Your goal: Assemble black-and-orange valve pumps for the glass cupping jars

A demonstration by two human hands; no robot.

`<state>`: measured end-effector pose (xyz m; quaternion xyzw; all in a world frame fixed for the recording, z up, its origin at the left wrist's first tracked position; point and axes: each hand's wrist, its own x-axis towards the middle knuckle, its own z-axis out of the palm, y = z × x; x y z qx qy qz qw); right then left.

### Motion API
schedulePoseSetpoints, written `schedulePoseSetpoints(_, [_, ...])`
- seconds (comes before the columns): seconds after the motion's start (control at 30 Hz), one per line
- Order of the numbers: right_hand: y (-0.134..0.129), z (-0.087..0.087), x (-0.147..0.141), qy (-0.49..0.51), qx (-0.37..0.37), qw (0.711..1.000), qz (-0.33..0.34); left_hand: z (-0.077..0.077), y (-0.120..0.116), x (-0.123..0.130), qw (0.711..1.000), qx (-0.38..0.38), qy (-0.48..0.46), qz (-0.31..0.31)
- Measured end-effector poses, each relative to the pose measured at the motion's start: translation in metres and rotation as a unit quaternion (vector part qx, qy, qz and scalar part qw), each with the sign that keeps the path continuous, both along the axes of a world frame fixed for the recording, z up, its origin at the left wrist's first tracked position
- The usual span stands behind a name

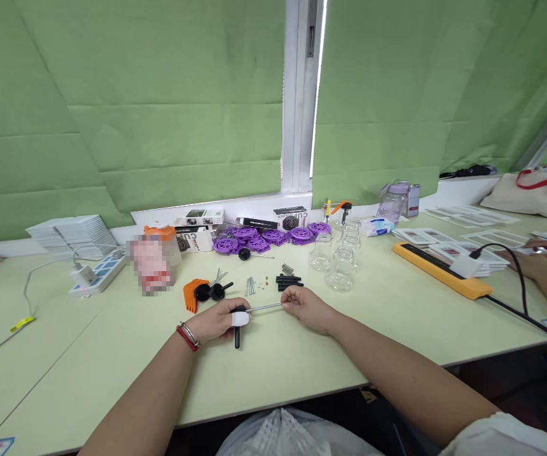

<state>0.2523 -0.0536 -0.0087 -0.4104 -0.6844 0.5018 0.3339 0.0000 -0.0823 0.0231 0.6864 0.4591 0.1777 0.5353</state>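
My left hand (223,322), with white tape round a finger, is closed on a black handled part (238,337). A thin metal rod (264,308) runs to the right from that part. The fingertips of my right hand (304,306) pinch the rod's far end. Just behind my hands lie black round parts (210,291) beside an orange piece (190,295). Several screws (250,286), springs (288,269) and black tubes (289,282) lie farther right on the pale table (273,367).
Purple wheel-like parts (263,238) and boxes (199,239) line the back. Glass jars (338,272) stand right of centre. A white power strip (97,275) is at left, an orange one (439,269) at right. Another person's hand (532,265) is at far right.
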Motion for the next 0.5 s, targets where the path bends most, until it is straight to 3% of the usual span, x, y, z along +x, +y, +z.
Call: schedulePoseSetpoints(0.5, [0.0003,-0.0019,0.0,-0.086,0.028,0.996,-0.01,0.0025,-0.0021,0.0017,1.0,-0.001,0.006,0.007])
